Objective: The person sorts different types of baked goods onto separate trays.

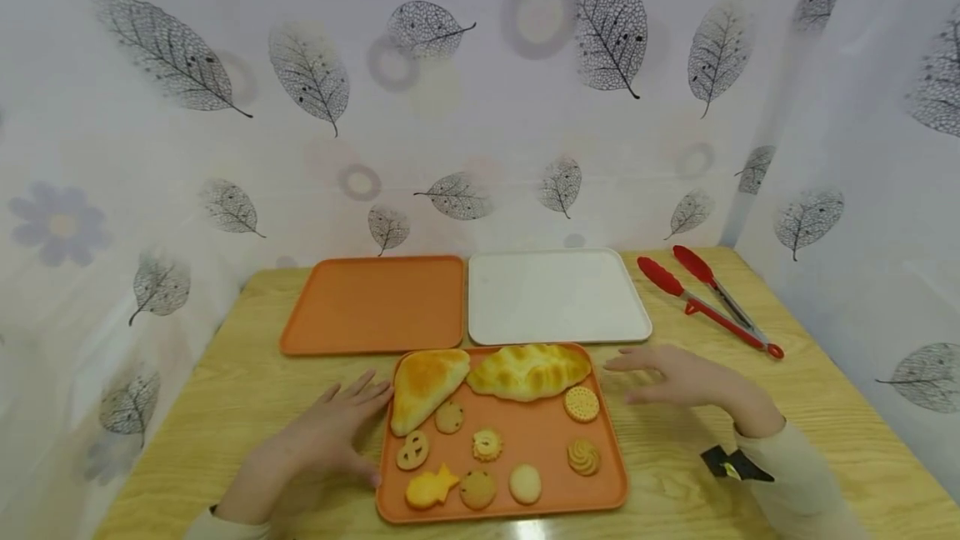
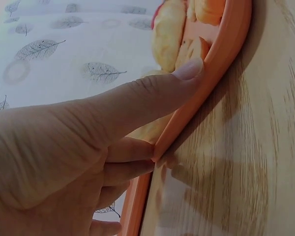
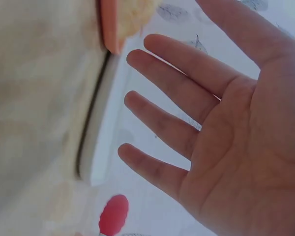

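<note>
On the near orange tray (image 1: 543, 482) lie a triangular pastry (image 1: 423, 386), a long golden bread (image 1: 528, 372) and several cookies, among them a pretzel-shaped cookie (image 1: 412, 450), a fish-shaped cookie (image 1: 431, 487) and a swirl cookie (image 1: 583, 457). My left hand (image 1: 322, 440) is at this tray's left edge, thumb and fingers apart and loosely extended. In the left wrist view its thumb (image 2: 157, 91) overlaps the rim; whether it touches cannot be told. To the right of the tray hovers my right hand (image 1: 686, 377), fingers spread and holding nothing, its palm (image 3: 241, 147) showing in the right wrist view.
Behind stand a second orange tray (image 1: 375, 307) and a white tray (image 1: 558, 298), side by side. Red-tipped tongs (image 1: 712, 307) lie spread at the back right of the wooden table (image 1: 225, 407). A leaf-patterned curtain (image 1: 480, 107) closes off the back and sides.
</note>
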A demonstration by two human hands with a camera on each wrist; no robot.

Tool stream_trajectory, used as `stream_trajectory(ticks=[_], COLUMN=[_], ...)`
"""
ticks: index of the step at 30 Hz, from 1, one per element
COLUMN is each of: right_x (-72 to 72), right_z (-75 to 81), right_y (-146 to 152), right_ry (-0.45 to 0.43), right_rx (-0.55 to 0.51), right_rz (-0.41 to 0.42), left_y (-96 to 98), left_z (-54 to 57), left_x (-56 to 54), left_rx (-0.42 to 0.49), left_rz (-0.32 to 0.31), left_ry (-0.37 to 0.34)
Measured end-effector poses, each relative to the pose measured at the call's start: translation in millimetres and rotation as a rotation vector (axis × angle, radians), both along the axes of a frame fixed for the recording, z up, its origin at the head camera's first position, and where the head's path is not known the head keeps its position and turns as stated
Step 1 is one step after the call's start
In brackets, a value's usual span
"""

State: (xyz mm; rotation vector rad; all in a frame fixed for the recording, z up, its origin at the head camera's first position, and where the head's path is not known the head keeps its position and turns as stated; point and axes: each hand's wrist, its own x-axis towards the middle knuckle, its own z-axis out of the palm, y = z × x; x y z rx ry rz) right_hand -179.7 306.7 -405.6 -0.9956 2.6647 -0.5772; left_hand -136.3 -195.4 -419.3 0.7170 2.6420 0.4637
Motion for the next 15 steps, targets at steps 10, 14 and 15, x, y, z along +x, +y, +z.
stream_trajectory(ticks=[10, 14, 15], right_x=[-32.7, -47.6, -50.5], right_z=[20.3, 19.9, 19.2], right_y=[32, 52, 57], right_ry=[0.079, 0.112, 0.111], right_rx=[-0.124, -0.173, -0.183], right_rz=[-0.257, -0.359, -0.39], left_y=[-0.5, -1.0, -1.3], left_z=[-0.5, -1.6, -1.9], left_x=[1.5, 1.0, 0.9], left_rx=[-0.002, 0.005, 0.007], left_rz=[-0.009, -0.01, -0.01], left_ry=[0.018, 0.013, 0.014])
